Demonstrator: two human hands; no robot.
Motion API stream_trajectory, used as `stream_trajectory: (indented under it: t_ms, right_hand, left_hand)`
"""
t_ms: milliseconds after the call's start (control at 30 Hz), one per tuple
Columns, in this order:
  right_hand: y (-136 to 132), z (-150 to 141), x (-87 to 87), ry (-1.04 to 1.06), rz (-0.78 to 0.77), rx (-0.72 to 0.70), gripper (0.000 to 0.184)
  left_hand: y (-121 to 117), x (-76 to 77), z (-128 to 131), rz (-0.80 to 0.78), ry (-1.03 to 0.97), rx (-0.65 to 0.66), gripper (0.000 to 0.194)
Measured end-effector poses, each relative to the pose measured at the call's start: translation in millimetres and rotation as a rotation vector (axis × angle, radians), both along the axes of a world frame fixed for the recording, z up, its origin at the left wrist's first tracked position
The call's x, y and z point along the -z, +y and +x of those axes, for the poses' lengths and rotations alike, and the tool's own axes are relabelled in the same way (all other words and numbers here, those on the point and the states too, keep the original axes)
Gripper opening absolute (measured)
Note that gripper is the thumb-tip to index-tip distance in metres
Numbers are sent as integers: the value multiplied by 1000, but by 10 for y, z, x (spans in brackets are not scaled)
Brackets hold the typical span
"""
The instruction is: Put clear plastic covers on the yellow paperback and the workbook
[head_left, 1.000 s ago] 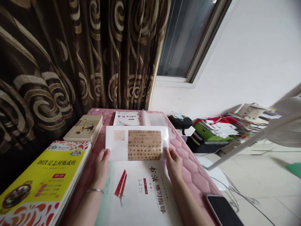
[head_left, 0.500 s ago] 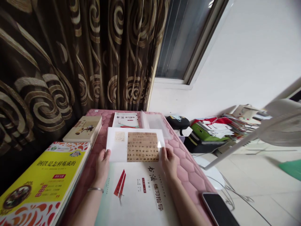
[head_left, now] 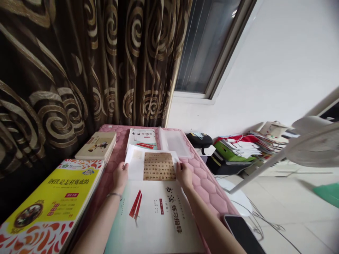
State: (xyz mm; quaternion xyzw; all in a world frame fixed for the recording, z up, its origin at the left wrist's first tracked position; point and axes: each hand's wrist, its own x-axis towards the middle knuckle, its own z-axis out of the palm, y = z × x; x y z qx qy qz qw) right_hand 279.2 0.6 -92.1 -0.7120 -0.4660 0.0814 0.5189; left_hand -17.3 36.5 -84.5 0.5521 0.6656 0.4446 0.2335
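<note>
Both my hands hold a white sheet with a brown calligraphy panel (head_left: pixel 156 165) over a pink quilted table (head_left: pixel 209 190). My left hand (head_left: pixel 120 176) pinches its left edge and my right hand (head_left: pixel 183 175) pinches its right edge. The sheet lies low, its far end reaching over a white calligraphy booklet (head_left: pixel 141 137) further back. Below my hands lies a large white calligraphy workbook (head_left: pixel 156 218) with red marks and dark characters. A bracelet sits on my left wrist.
A yellow book (head_left: pixel 53 197) tops a stack at the near left, a beige book (head_left: pixel 96 145) behind it. A clear plastic sleeve (head_left: pixel 174 141) lies at the far right, a dark phone (head_left: pixel 242 234) at the table's near right edge. Curtain (head_left: pixel 79 63), fan (head_left: pixel 309 144) and floor clutter (head_left: pixel 238 148) surround.
The sheet has gone down and away from me, from held up facing me to nearly flat over the far booklet. Both hands moved forward with it.
</note>
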Motion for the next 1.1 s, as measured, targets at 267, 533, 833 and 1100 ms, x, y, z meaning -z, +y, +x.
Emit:
stream_trajectory:
  t_ms: [267,533,833,1100]
  right_hand:
    - [161,39,70,-4,-187,15,32]
    - [148,-21,13,-87,-358,27,26]
    - [119,-35,-70,-157,-491,6,31]
    - [131,-45,-123,-187,-513,-4,33]
  left_hand:
    - [108,-97,53,-83,278,-41,10]
    - [-753,-423,467,123,545,164,26]
    - [-1917,323,532,193,1150,900,49]
    - [-2037,457,585,774,1340,832,34]
